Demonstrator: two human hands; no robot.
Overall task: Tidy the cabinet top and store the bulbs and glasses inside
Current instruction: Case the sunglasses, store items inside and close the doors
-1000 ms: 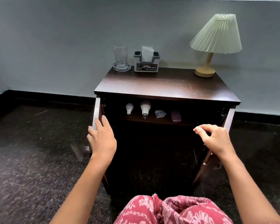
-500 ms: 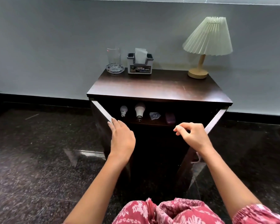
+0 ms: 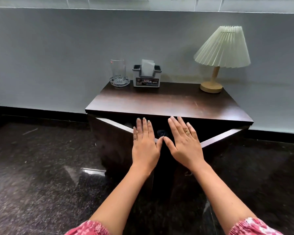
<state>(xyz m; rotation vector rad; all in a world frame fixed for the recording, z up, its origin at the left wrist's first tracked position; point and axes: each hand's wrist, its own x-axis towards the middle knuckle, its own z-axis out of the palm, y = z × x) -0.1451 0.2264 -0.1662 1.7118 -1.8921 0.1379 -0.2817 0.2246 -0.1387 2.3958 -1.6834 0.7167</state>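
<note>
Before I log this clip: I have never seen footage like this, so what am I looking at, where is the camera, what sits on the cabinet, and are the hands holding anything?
There is no machine here. A person wears one wide-angle camera on the head, looking forward and down, so you see their own arms reaching out. The left hand and right hand lie flat and open, each against one of the two doors of a dark wooden cabinet; the doors are nearly shut, with a gap between them. Neither hand holds anything. On top, along the wall, stand a clear glass on a glass dish, a tissue holder and a table lamp with a pleated shade. The inside is too dark to make out.
</note>
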